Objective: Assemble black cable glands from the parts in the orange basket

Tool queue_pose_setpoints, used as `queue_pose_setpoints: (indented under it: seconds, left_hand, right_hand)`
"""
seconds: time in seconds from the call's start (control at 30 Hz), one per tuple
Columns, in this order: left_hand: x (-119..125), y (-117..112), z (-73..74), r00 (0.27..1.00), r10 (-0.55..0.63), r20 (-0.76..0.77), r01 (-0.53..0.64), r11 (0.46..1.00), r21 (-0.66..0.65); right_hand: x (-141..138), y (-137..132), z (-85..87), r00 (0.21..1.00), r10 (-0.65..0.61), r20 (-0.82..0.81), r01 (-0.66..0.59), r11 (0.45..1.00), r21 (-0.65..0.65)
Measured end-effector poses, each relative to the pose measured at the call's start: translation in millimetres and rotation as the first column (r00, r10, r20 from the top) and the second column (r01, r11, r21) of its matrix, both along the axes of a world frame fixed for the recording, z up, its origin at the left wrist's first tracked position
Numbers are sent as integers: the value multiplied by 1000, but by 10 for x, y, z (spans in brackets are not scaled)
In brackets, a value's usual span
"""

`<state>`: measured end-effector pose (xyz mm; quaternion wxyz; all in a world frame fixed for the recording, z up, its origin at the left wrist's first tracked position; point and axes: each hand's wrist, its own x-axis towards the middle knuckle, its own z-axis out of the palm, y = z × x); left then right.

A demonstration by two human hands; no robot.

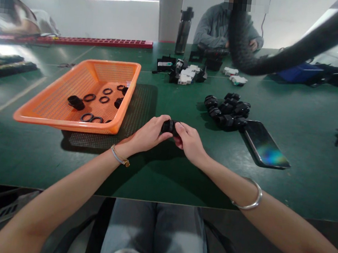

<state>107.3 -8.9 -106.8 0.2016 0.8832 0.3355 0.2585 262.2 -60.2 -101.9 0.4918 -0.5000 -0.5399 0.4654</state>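
Observation:
Both hands meet over the table around one black cable gland (169, 127). The fingers of my left hand (150, 134) are closed on its left end, while the thumb and fingers of my right hand (190, 142) pinch its right end. Part of the gland is hidden by the fingers. To the left stands an orange basket (51, 121) with several black rings (89, 97) and a few black fittings (76, 102) inside. A pile of similar black cable glands (229, 110) lies to the right of my hands.
A phone (265, 144) lies beside the pile. Farther back are black and white parts (188, 74), a dark bottle (184, 30) and a red slotted strip (105, 41). A thick black hose (272, 59) hangs at the upper right. A person (214, 26) sits opposite.

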Motion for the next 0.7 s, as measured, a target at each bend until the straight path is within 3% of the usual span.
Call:
queue_pose_setpoints:
  seconds: [0.17,0.23,0.3,0.37,0.43,0.5,0.57,0.63,0.7]
  left_hand:
    - [1,-9,27,1000,19,-10,-20,999,-50]
    - [28,-17,38,998,45,38,-40,993,-115]
    - [72,-22,39,988,74,135,-41,971,-235]
    - [124,-23,26,955,119,271,5,910,-416]
    - [169,-29,8,903,165,398,119,792,-599]
    - [199,-46,-4,847,202,492,262,647,-716]
    - [212,-74,-7,803,227,551,362,549,-753]
    - [211,-102,-6,781,236,579,394,533,-749]
    - [204,-119,-11,778,227,587,374,583,-721]
  right_hand:
    - [-4,21,-2,993,62,-97,-74,990,-122]
    - [18,51,-22,997,74,-38,-77,993,-94]
    - [62,96,-47,989,50,136,-53,998,19]
    - [120,146,-67,931,-36,364,-51,972,227]
    - [179,189,-80,851,-115,513,-113,912,393]
    - [223,215,-85,792,-154,591,-188,860,475]
    - [241,219,-83,762,-178,622,-231,823,519]
    - [235,205,-77,756,-206,621,-234,801,551]
    - [213,180,-73,760,-228,608,-215,795,567]
